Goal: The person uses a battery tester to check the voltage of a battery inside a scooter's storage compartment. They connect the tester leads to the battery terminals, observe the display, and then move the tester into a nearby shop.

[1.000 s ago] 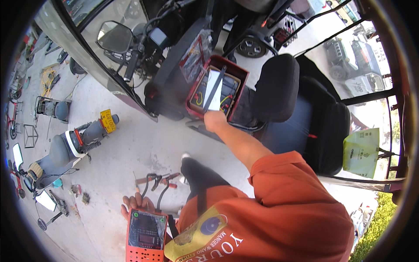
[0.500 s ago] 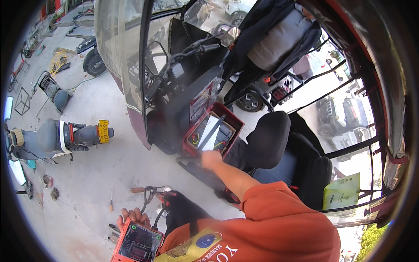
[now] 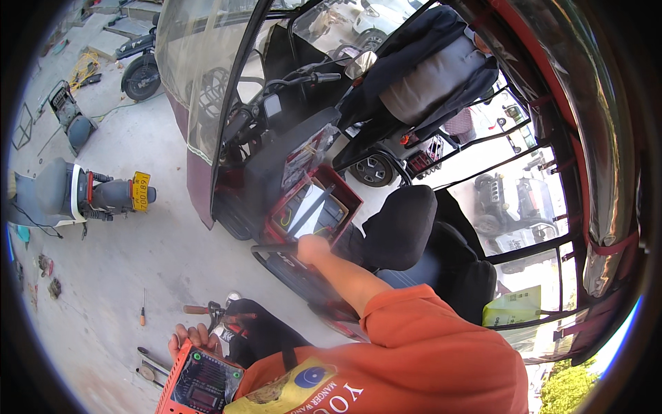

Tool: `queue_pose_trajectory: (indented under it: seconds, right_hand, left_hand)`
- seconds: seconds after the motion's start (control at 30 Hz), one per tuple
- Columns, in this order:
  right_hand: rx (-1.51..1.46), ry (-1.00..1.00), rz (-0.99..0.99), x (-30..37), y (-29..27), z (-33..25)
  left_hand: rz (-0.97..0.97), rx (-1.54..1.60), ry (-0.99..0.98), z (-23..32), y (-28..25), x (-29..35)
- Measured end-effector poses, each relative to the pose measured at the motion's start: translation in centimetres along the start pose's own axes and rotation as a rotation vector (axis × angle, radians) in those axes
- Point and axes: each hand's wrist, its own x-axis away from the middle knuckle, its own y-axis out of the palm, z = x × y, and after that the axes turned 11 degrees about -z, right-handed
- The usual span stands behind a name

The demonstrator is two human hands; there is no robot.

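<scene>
Concrete yard: left hand [image 3: 187, 339] grips an orange charger [image 3: 200, 383], right hand [image 3: 312, 248] closed at red battery box [image 3: 314, 207]

A grey scooter [image 3: 76, 193] with a yellow plate [image 3: 141, 190] stands on concrete beside a screwdriver [image 3: 143, 314].

Right arm extended forward and up from the shoulder, short orange sleeve ending above the elbow, forearm bare and nearly straight. Right hand [image 3: 314, 248] closed into a loose fist at the end of the reach, knuckles facing away, fingers curled under and mostly out of sight; whether anything was gripped could not be told. Left arm kept low and close to the body, largely hidden behind the chest. Left hand [image 3: 189, 339] seen only as fingers [image 3: 181, 337] wrapped over an edge, thumb hidden.
</scene>
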Motion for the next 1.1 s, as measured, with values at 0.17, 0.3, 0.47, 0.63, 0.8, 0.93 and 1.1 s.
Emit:
queue_pose_trajectory:
  seconds: [0.17, 0.3, 0.47, 0.63, 0.8, 0.93, 1.1]
  right_hand:
    - [-0.003, -0.02, 0.031, -0.5, 0.7, 0.3]
    - [0.018, -0.012, 0.013, -0.4, 0.5, 0.1]
    - [-0.004, -0.005, 0.014, -0.3, 0.2, -0.1]
    - [-0.044, -0.027, 0.132, -0.7, 1.1, 0.6]
    - [-0.01, 0.001, -0.034, 0.0, -0.4, -0.2]
    - [-0.027, 0.019, -0.019, -0.3, 0.0, 0.2]
    - [-0.027, 0.023, -0.042, 0.3, -0.5, -0.1]
  left_hand:
    - [-0.061, -0.053, -0.014, 0.0, -1.7, 0.2]
    - [-0.125, -0.066, -0.03, -0.4, -2.5, 0.4]
    - [-0.094, -0.083, -0.019, -0.3, -2.2, 0.9]
    - [-0.046, -0.043, -0.056, -0.4, -2.0, 0.9]
    - [-0.076, -0.052, -0.112, -1.8, -1.9, 0.8]
    - [-0.125, -0.1, -0.146, -2.2, -2.7, 0.6]
    - [-0.112, -0.146, -0.156, -2.2, -3.1, 0.7]
